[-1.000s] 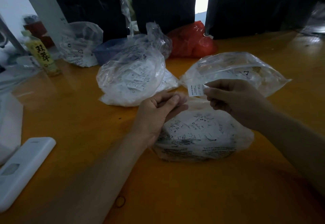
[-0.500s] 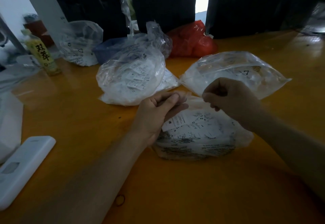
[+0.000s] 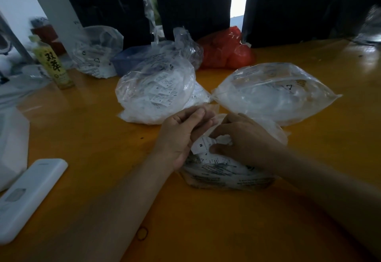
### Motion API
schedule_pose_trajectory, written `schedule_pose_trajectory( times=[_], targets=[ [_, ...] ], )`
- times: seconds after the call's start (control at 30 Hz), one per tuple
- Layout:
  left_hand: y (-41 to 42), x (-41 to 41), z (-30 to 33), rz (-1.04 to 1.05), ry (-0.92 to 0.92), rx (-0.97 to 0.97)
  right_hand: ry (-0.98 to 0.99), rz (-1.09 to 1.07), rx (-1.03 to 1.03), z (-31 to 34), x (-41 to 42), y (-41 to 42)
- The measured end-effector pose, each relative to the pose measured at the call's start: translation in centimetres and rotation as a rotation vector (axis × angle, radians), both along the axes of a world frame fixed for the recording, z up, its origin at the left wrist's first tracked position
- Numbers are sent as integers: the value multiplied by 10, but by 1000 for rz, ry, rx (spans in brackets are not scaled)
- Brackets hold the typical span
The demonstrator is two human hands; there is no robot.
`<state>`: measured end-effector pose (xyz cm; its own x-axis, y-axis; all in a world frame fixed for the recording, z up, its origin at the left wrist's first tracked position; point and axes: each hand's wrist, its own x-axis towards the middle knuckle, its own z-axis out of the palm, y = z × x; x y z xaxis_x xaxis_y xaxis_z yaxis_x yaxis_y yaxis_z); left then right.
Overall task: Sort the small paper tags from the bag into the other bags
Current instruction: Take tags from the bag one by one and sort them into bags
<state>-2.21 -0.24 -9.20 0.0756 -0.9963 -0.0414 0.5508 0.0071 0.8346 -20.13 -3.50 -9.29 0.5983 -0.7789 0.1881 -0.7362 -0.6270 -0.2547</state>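
Observation:
A clear plastic bag of small white paper tags (image 3: 226,171) lies on the orange table in front of me. My left hand (image 3: 183,136) grips the bag's open rim at its left side. My right hand (image 3: 245,140) reaches into the opening and pinches a small white tag marked M (image 3: 201,145). Beyond it lie two more clear bags: a rounded one full of tags (image 3: 156,95) on the left and a flatter one (image 3: 274,93) on the right.
A white remote-like device (image 3: 28,198) lies at the near left. A yellow-labelled bottle (image 3: 54,66), another clear bag (image 3: 97,51), a blue tub (image 3: 132,60) and a red bag (image 3: 226,49) stand along the back. A rubber band (image 3: 142,234) lies near me.
My right hand, which held a tag up near the right-hand bag, has come down empty into the near bag and now pinches a tag there. The left hand has kept its grip.

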Motion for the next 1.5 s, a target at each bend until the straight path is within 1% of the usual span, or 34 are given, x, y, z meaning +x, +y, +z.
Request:
schedule_pose_trajectory(
  times=[0.07, 0.13, 0.2, 0.27, 0.33, 0.4, 0.5, 0.63, 0.8, 0.97, 1.1, 1.27, 1.4, 1.5],
  targets=[
    [0, 0, 0, 4, 0, 3, -126, -7, 54, 2, -3, -1],
    [0, 0, 1, 3, 9, 6, -308, -71, 127, 7, -11, -4],
    [0, -1, 2, -5, 6, -3, -555, -164, 276, 13, -20, -6],
    [1, -2, 1, -2, -13, -19, -827, -183, 426, 21, -27, -5],
    [1, -2, -1, -16, -50, -50, -1018, -178, 443, 27, -31, -4],
    [2, -3, -2, -36, -99, -85, -1095, -170, 368, 31, -31, -2],
    [3, -3, -4, -63, -162, -112, -1082, -105, 241, 34, -29, 3],
    [4, -3, -5, -86, -242, -133, -1088, -45, 223, 33, -25, 6],
    [5, -6, -4, -91, -254, -120, -1077, -81, 205, 30, -26, 2],
    [6, -6, -3, -83, -253, -127, -974, -95, 153, 27, -28, -1],
    [6, -5, -4, -85, -235, -127, -975, -92, 111, 28, -29, -2],
    [5, -5, -5, -69, -245, -122, -835, -117, 116, 24, -28, -2],
    [4, -5, -5, -66, -319, -117, -838, -119, 109, 24, -28, -1],
    [4, -4, -5, -60, -332, -105, -856, -133, 116, 25, -29, -1]
  ],
)
